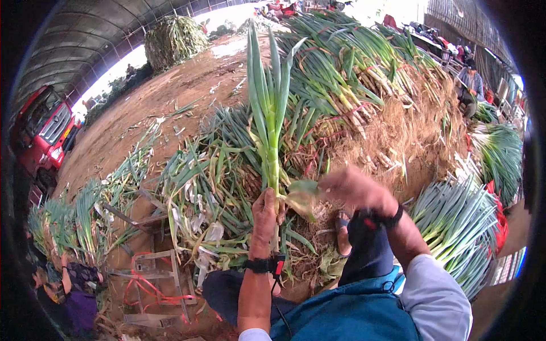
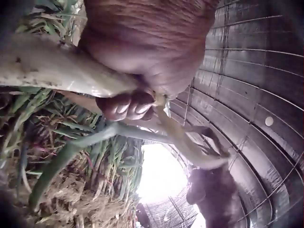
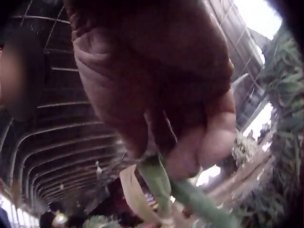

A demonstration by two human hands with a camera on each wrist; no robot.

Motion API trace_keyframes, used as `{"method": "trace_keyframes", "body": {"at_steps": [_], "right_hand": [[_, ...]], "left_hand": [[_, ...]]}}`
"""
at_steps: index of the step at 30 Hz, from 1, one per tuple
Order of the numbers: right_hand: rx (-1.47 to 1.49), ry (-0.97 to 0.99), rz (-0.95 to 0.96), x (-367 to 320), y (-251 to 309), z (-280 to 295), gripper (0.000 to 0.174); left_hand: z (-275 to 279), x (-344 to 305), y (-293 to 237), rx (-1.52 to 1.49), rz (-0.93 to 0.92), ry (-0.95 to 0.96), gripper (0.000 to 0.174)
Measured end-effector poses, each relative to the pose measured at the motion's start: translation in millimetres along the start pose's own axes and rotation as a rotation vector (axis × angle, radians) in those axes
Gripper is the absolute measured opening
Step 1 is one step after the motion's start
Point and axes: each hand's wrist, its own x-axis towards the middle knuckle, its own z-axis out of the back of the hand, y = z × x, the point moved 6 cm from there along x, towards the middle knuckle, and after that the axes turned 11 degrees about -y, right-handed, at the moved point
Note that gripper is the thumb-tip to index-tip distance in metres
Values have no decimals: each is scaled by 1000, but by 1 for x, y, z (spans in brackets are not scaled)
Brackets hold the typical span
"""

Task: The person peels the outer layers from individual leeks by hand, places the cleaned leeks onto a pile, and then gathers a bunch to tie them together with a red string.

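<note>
A large green onion (image 1: 273, 133) stands upright in front of the person, its broad leaves pointing up. The left hand (image 1: 264, 219) grips it low on the pale stalk, and in the left wrist view the fingers (image 2: 127, 105) curl round the white stalk (image 2: 52, 69). To the right of the stalk, the right hand (image 1: 355, 187) is blurred. It pinches a loose outer leaf (image 3: 154, 178), green with a yellowed part, between thumb and fingers. This leaf stretches from the stalk toward the right hand in the head view.
Discarded leaves (image 1: 199, 187) cover the ground ahead. Tied bundles of green onions (image 1: 347, 74) lie beyond, with another pile (image 1: 455, 227) at right. A low metal frame (image 1: 153, 278) with red twine stands at left, near another person (image 1: 71, 290). A red truck (image 1: 48, 131) is far left.
</note>
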Motion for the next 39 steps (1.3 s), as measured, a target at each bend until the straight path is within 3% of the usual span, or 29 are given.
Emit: {"method": "trace_keyframes", "body": {"at_steps": [2,3,5,7,9,11,12,13,14,17,23,28,31,36,38,39], "right_hand": [[92,-324,-168,17,-20,49,35],[341,-150,-458,21,-60,48,41],[588,-314,-541,29,-36,49,56],[685,-187,-437,45,-75,10,65],[800,-262,-648,57,-92,-25,46],[798,-203,-558,60,-89,-38,44],[806,-292,-522,62,-91,-45,35],[811,-381,-489,61,-96,-51,27],[897,-324,-529,58,-99,-59,24],[950,-407,-517,58,-100,-67,18],[990,-428,-453,50,-108,-57,21],[919,-412,-448,38,-106,-45,25],[896,-369,-479,30,-114,-43,23],[864,-389,-494,19,-112,-31,20],[890,-374,-513,16,-113,-30,22],[902,-462,-371,16,-119,-34,28]], "left_hand": [[-10,-10,-10,7,35,39,39],[-10,-10,-4,103,10,39,39],[-3,-7,5,300,-90,27,39],[-5,-8,10,360,-133,6,41],[-7,-4,10,442,-164,46,38],[-9,-11,-6,640,-167,57,42],[-6,-9,-6,654,80,-50,46],[-4,2,-8,657,-113,-33,48],[-3,11,-8,657,-315,-16,49],[-16,28,-12,686,-274,-41,47],[-35,53,-7,704,-108,49,42],[-52,59,4,702,-162,71,34],[-59,52,11,506,-5,100,33],[-58,51,22,332,-17,185,34],[-52,37,12,403,-1,74,35],[-64,27,1,433,3,45,36]]}}
